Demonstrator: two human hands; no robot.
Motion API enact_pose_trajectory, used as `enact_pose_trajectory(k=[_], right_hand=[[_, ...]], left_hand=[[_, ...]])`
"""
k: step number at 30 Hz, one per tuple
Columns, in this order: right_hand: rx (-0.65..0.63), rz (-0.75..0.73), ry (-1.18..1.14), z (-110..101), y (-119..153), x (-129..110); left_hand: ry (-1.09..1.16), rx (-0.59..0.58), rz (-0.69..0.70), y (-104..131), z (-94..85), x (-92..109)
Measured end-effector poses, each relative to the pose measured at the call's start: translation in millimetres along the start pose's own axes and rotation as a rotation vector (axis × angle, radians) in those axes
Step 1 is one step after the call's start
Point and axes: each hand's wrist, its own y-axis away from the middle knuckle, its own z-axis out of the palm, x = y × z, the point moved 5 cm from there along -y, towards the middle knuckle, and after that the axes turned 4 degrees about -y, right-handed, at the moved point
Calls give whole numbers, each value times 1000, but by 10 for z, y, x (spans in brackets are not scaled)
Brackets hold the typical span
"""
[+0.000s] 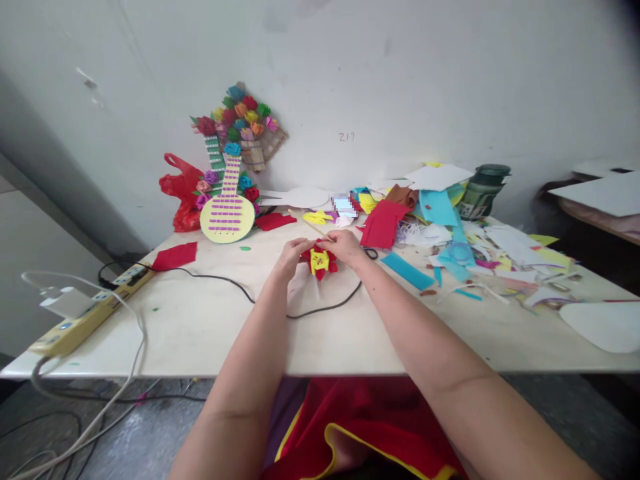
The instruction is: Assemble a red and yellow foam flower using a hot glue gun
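Note:
Near the middle of the table, a red paper flower (320, 263) with a yellow centre is held between my two hands. My left hand (295, 254) pinches its left upper edge. My right hand (344, 245) has its fingers closed at the flower's upper right, and a thin wooden stick (311, 225) runs from these fingers up and to the left. How the fingertips meet the red petals is too small to make out. Close to my right hand are the black handle loops of what look like scissors (371, 253).
At the back left, a yellow paper guitar (227, 219) leans by paper flowers and a red plastic bag (183, 190). A power strip (90, 317) lies left; its black cable (227, 280) crosses the table. Paper scraps (510, 250) and a dark green bottle (484, 192) occupy the right.

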Motion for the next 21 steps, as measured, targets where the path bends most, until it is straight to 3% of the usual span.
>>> enact_pose_trajectory(k=[15,21], right_hand=[[35,-37,45,30,23,-40],[130,-44,-11,-47,13,-73]], left_hand=[[38,10,-36,8,21,-9],[111,109,-16,-15,-44,-12]])
